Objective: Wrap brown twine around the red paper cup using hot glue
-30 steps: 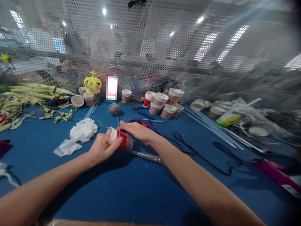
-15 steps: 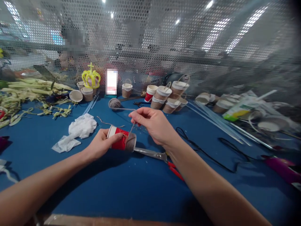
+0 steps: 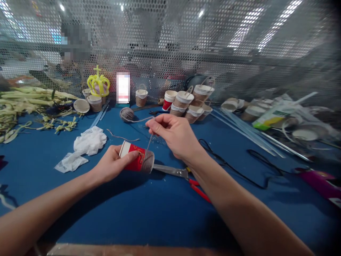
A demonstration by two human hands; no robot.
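Cup (image 3: 136, 165) lies sideways in the left hand (image 3: 113, 161), curled around it, well above the table's (image 3: 119, 220) near edge. Right hand (image 3: 173, 133), fingertips pinched, holds yarn (image 3: 148, 162) wound on the cup.

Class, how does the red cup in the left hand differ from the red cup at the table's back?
Pose: the held cup is tipped sideways; the back cup stands upright.
Wrapping: grey yarn winds around the held cup's base end; the back cup shows none.
Support: the left hand grips the held cup; the back cup rests on the table.
Both are red with white rims.
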